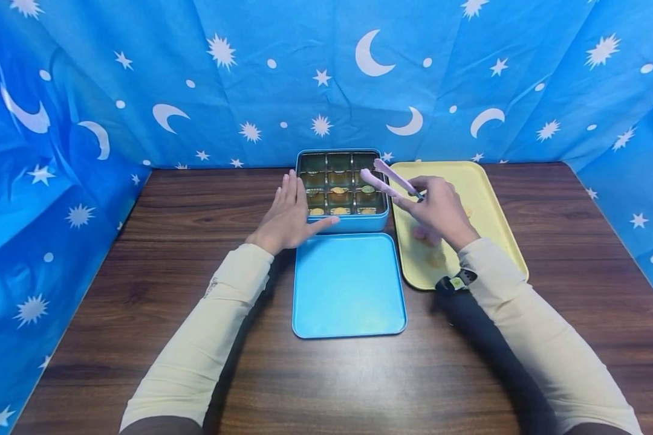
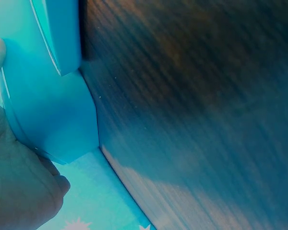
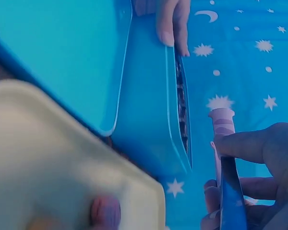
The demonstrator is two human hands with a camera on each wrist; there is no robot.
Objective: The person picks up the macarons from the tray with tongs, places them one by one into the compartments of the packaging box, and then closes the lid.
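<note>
With its fingers straight, my left hand [image 1: 283,217] rests against the left side of a blue tin [image 1: 348,224], the thumb along its front edge. Inside, the tin is divided into several square compartments; the front ones hold small round yellow, orange and green pieces [image 1: 340,211]. My right hand [image 1: 441,208] grips pink tongs [image 1: 380,183] over the tin's right side. The tongs' tips are spread apart, and I see nothing between them. The right wrist view shows fingers curled round the tongs [image 3: 224,125]. In the left wrist view the left hand [image 2: 24,187] lies beside the tin [image 2: 53,110].
A pale yellow tray [image 1: 490,241] stands right of the tin, holding a few small pieces, including a pink one [image 1: 427,235] and a tan one [image 1: 436,260]. The blue lid [image 1: 349,287] lies in front of the tin. A blue patterned cloth [image 1: 305,78] hangs behind the table.
</note>
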